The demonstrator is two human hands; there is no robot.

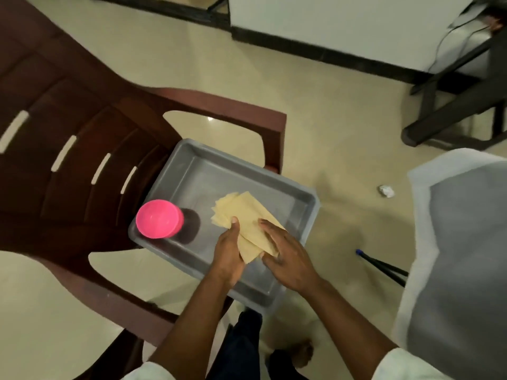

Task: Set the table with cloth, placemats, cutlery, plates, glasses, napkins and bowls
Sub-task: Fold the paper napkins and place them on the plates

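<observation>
A small fanned stack of beige napkins sits over the near right part of a grey tray, and both hands are on it: the left hand grips the stack's near end with the thumb on top, while the right hand lies over its right side with fingers curled at the edge, seemingly gathering the sheets together. How many napkins there are cannot be counted; several overlapping corners show, at least three. One pink bowl, possibly a nested few, stands in the tray's left corner, apart from the napkins. The tray rests on the seat of one brown plastic chair. At the right edge a tabletop corner under a grey and white cloth shows, so the cloth looks already laid; with only napkins and bowl left in the tray, the job seems near its end, though the place settings are out of view
</observation>
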